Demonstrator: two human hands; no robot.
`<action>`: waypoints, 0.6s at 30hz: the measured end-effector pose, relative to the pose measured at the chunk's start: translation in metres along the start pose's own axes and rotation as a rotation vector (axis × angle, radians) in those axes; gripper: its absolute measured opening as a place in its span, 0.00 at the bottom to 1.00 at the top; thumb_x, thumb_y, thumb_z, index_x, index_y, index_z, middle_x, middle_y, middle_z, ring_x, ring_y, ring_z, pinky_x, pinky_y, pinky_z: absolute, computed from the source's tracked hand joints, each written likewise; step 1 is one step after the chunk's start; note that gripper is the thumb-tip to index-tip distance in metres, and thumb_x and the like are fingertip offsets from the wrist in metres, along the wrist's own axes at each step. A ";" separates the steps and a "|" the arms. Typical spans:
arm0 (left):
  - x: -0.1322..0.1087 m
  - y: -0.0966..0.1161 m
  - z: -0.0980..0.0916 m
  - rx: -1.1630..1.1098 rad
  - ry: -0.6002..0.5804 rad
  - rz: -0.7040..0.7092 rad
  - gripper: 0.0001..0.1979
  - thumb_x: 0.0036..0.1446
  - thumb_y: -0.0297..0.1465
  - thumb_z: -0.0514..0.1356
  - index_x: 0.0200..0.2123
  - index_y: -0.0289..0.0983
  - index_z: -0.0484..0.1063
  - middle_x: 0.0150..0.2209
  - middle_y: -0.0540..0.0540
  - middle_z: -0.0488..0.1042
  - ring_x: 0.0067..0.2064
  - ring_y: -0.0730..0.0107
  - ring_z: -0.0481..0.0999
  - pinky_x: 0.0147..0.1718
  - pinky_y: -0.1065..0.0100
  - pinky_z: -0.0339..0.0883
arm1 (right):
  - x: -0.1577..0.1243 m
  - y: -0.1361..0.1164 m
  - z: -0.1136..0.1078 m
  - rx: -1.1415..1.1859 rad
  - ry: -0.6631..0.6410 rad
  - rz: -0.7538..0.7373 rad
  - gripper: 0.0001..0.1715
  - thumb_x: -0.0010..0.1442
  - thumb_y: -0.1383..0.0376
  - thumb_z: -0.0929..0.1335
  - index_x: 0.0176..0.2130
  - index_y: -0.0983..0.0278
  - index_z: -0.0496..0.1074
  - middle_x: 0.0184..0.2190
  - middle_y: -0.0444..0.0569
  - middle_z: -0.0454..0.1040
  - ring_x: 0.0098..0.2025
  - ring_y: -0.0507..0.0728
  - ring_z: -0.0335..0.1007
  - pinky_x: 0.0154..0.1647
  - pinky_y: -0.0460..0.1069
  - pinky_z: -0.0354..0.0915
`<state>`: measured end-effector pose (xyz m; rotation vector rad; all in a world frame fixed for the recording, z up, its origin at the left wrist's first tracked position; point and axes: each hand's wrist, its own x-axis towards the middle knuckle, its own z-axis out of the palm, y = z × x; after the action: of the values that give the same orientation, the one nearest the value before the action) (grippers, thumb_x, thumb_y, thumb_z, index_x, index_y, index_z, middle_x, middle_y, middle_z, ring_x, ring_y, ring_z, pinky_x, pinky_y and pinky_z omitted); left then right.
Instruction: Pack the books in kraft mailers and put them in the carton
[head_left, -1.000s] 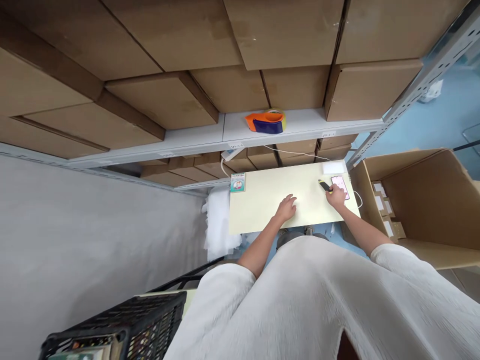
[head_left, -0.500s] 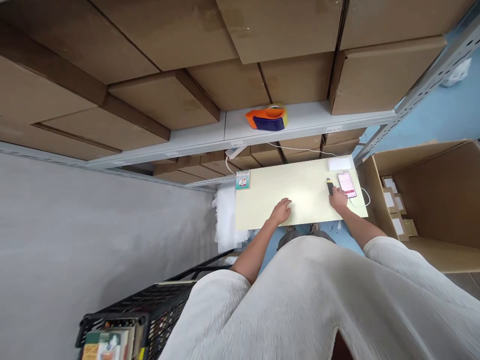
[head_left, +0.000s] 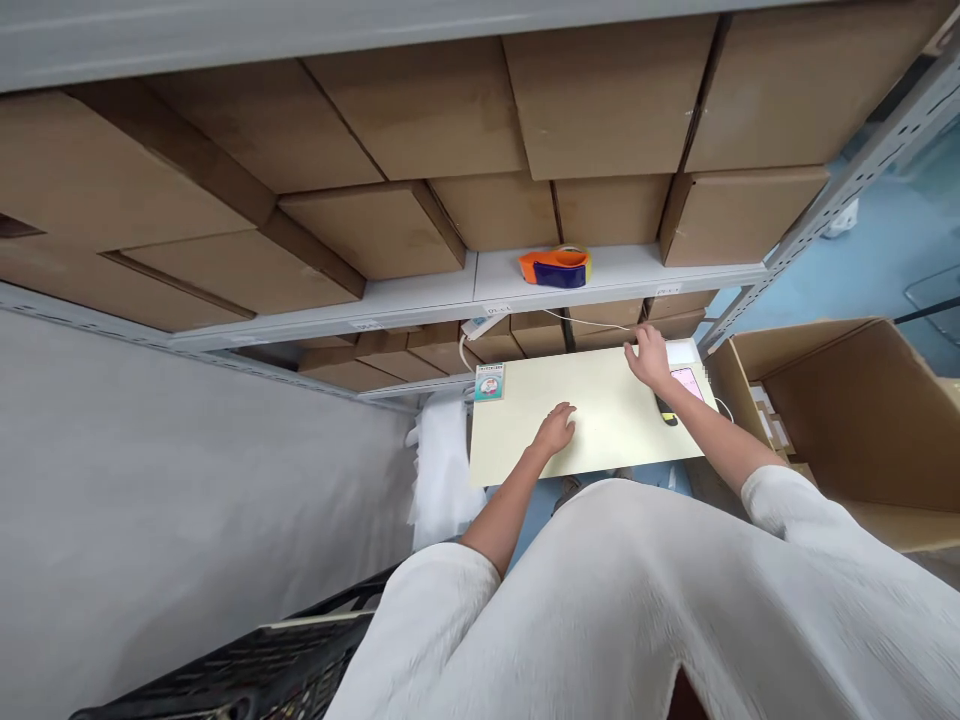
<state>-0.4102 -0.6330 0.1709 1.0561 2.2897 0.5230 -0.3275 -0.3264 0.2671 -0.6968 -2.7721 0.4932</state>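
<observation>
My left hand (head_left: 556, 430) hovers over or rests on the pale yellow tabletop (head_left: 600, 440), fingers loosely spread and nothing in them. At the back edge of that table, below the shelf, my right hand (head_left: 648, 357) is held with its fingers apart; I see no object in it. Under my right forearm lies a black and yellow box cutter (head_left: 667, 412), partly covered. Beside it is a phone (head_left: 685, 380) with a pink screen, and behind that a white stack of paper or labels (head_left: 680, 350). A small green booklet (head_left: 489, 383) sits at the table's left corner.
An orange and purple tape dispenser (head_left: 556, 268) sits on the shelf ledge (head_left: 420, 292), before stacked cardboard boxes (head_left: 375, 230). A large open carton (head_left: 855, 420) stands to the right. White wrapping sheets (head_left: 442, 470) hang at left, above a black crate (head_left: 247, 660).
My right hand has left the box cutter and moved up to the table's back edge. The box cutter now lies slightly nearer me. My left hand stays nearly in place. The view has tilted upward.
</observation>
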 end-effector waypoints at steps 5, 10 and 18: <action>-0.004 -0.006 -0.011 -0.027 0.044 0.020 0.26 0.71 0.27 0.57 0.70 0.38 0.73 0.76 0.37 0.69 0.78 0.55 0.67 0.77 0.52 0.62 | 0.081 -0.070 -0.045 0.033 0.134 -0.261 0.34 0.73 0.58 0.62 0.73 0.64 0.68 0.69 0.67 0.69 0.66 0.77 0.62 0.66 0.70 0.62; -0.014 -0.014 -0.016 -0.055 0.064 0.034 0.27 0.70 0.27 0.58 0.70 0.39 0.73 0.76 0.38 0.70 0.78 0.56 0.67 0.77 0.51 0.62 | 0.148 -0.114 -0.062 -0.103 0.095 -0.374 0.36 0.74 0.53 0.65 0.72 0.67 0.69 0.66 0.69 0.72 0.63 0.78 0.61 0.63 0.71 0.61; -0.028 -0.030 -0.021 -0.078 0.078 0.013 0.25 0.72 0.26 0.55 0.69 0.35 0.74 0.76 0.36 0.69 0.78 0.59 0.67 0.78 0.56 0.61 | 0.169 -0.129 -0.057 -0.200 0.014 -0.308 0.29 0.74 0.51 0.67 0.64 0.66 0.78 0.57 0.68 0.78 0.61 0.79 0.62 0.62 0.72 0.56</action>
<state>-0.4253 -0.6757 0.1792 1.0304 2.3108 0.6642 -0.5077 -0.3351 0.3927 -0.2982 -2.8675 0.1496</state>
